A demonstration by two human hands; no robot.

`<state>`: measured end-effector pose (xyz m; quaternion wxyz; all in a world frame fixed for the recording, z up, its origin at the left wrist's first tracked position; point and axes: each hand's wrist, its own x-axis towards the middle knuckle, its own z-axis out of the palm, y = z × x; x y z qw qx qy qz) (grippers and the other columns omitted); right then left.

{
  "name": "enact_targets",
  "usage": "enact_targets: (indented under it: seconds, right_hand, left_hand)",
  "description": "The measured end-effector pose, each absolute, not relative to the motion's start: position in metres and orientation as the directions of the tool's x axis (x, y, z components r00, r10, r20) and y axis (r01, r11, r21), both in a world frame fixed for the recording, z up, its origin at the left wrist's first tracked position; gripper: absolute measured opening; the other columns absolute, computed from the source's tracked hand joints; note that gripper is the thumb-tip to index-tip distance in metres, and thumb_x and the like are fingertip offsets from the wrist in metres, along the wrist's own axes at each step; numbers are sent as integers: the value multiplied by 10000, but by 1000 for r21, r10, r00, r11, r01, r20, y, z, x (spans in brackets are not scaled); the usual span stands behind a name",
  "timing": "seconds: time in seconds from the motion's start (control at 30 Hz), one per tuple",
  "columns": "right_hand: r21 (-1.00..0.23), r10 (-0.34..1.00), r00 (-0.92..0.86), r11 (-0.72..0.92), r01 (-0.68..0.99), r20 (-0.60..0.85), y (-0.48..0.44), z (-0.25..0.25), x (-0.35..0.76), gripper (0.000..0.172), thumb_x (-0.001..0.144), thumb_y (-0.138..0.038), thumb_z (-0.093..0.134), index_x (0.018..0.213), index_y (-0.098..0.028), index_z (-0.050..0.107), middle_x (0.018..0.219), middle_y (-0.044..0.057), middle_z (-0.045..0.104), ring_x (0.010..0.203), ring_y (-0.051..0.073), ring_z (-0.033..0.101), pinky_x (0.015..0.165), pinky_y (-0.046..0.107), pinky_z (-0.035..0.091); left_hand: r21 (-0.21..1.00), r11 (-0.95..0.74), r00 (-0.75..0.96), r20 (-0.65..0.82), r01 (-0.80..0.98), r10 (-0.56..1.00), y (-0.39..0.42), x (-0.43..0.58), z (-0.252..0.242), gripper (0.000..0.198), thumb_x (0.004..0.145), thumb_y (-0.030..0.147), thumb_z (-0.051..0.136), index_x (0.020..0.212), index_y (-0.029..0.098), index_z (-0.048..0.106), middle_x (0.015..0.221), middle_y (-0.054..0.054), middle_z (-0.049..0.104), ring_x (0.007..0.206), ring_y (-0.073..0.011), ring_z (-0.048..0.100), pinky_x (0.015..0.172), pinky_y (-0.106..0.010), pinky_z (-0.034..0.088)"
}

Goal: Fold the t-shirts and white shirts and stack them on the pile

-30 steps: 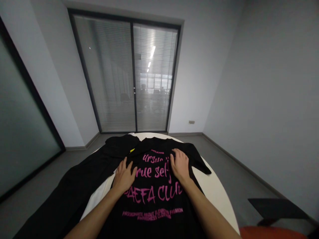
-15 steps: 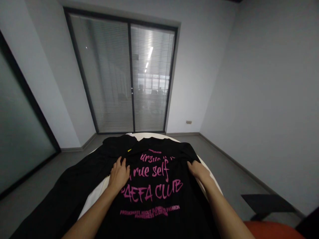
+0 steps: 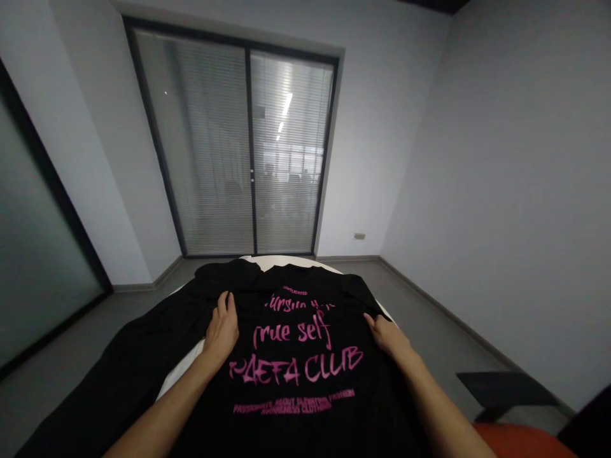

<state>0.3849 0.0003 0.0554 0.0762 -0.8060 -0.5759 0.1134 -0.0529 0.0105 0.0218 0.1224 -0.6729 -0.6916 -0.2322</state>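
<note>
A black T-shirt (image 3: 293, 334) with pink lettering lies spread on the table in front of me, its neckline at the far side. My left hand (image 3: 222, 326) is at the shirt's left side, fingers closed together on the cloth, the thumb side partly hidden. On the opposite side, my right hand (image 3: 387, 334) pinches the fabric below the right sleeve. Creases run across the upper lines of print. Another black garment (image 3: 138, 337) stretches along the left, close beside my left hand and forearm.
A pale round-edged table (image 3: 286, 260) shows beyond the shirt, and a strip of white shows at lower left. To the lower right stands a chair with a black armrest (image 3: 506, 389) and red seat (image 3: 518, 441). A glass partition with blinds (image 3: 214, 159) stands ahead.
Both hands have moved outward, the left to the left and the right to the right. The shirt's lower print has shifted right and lies wider. A small yellow spot near the left hand no longer shows.
</note>
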Motion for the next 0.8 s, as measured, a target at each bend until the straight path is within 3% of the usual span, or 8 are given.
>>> enact_targets:
  seconds: [0.1,0.17,0.3,0.4,0.53,0.67,0.8]
  right_hand:
    - [-108,897,419,-435,894,-143,-4,70,405,475,1007,-479,427,1047,-86,690,1097,259,702,1065,356,689,826,421,511]
    - [-43,884,456,-461,886,-102,-2,80,404,401,1001,-404,469,1086,-73,681,1107,256,698,1073,362,685,813,414,515]
    - [-25,947,300,-299,954,115,6,95,363,337,1019,-327,417,1167,-106,625,1147,209,685,1072,327,678,817,392,507]
    - [-116,983,72,-53,992,166,7,98,316,329,1016,-405,419,1075,-173,644,1038,135,715,967,282,699,767,359,506]
    - [-167,967,-182,212,963,180,2,85,264,401,1009,-493,409,1071,-191,664,1103,136,697,1007,269,674,800,354,500]
    - [-215,946,-271,306,927,179,1,59,239,519,998,-565,397,1257,-178,626,1267,172,647,1162,313,610,947,440,468]
    - [-230,933,-261,318,920,248,5,34,234,553,1005,-538,402,1400,-178,540,1471,154,514,1369,346,439,1111,517,332]
  left_hand:
    - [245,8,-120,445,969,888,16,-63,27,763,769,-19,473,1508,53,298,1525,-263,299,1230,-332,596,1043,-426,505]
    - [319,33,-165,396,947,903,20,-67,28,732,792,18,486,1502,59,314,1528,-266,293,1181,-321,639,1033,-422,517]
    - [399,9,-176,384,917,907,23,-68,22,632,888,163,485,1494,65,337,1569,-244,257,1220,-316,620,1043,-408,517]
    - [343,-78,-82,427,936,900,18,-67,15,672,896,146,464,1534,89,262,1616,-217,192,1278,-306,576,1058,-401,505]
    - [222,-157,40,458,962,888,15,-71,28,695,909,91,403,1570,147,196,1646,-168,185,1277,-279,571,1011,-377,533]
    - [136,-165,68,535,977,842,25,-81,61,658,937,103,366,1572,186,215,1650,-112,226,1324,-256,526,1009,-345,531]
    - [120,-147,61,535,982,842,38,-85,75,608,964,172,380,1561,174,262,1653,-111,221,1319,-267,531,1011,-359,531]
